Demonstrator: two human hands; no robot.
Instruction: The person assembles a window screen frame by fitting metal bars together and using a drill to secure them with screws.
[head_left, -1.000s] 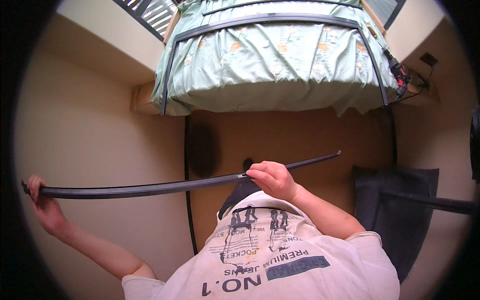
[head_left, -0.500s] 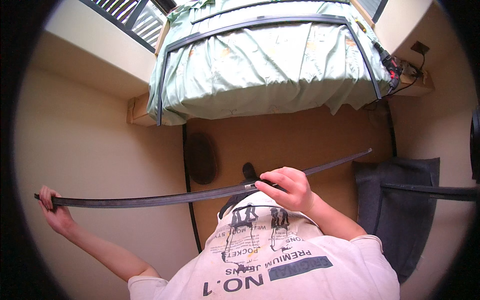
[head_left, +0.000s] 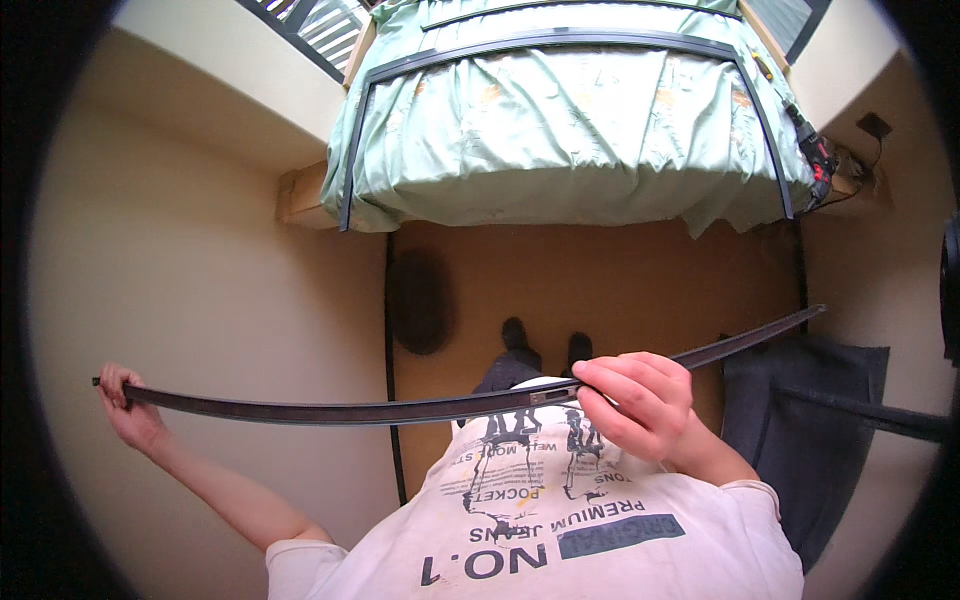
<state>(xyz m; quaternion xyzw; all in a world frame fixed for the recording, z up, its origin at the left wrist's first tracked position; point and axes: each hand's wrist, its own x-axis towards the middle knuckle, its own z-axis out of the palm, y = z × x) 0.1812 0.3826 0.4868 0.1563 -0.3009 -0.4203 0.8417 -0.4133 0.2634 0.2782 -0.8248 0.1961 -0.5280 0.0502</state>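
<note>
I hold a long, thin dark strip (head_left: 400, 408) level across my body, bowed slightly by the lens. My left hand (head_left: 125, 405) grips its left end, arm stretched out toward the cream wall. My right hand (head_left: 632, 400) is closed around the strip near its middle, in front of my white printed shirt. The strip's right part runs on up and to the right, ending free near a dark cloth (head_left: 810, 430). My feet (head_left: 545, 342) show below on the brown floor.
A bed with a pale green cover (head_left: 560, 120) fills the far side, with a dark frame strip (head_left: 545, 45) laid around it. A black cable (head_left: 392, 330) runs along the floor. A dark oval object (head_left: 420, 300) lies on the floor. Another dark bar (head_left: 860, 415) crosses the cloth at right.
The strip has dropped a little and shifted right. My right hand moved right and nearer my chest; my left hand came inward from the wall.
</note>
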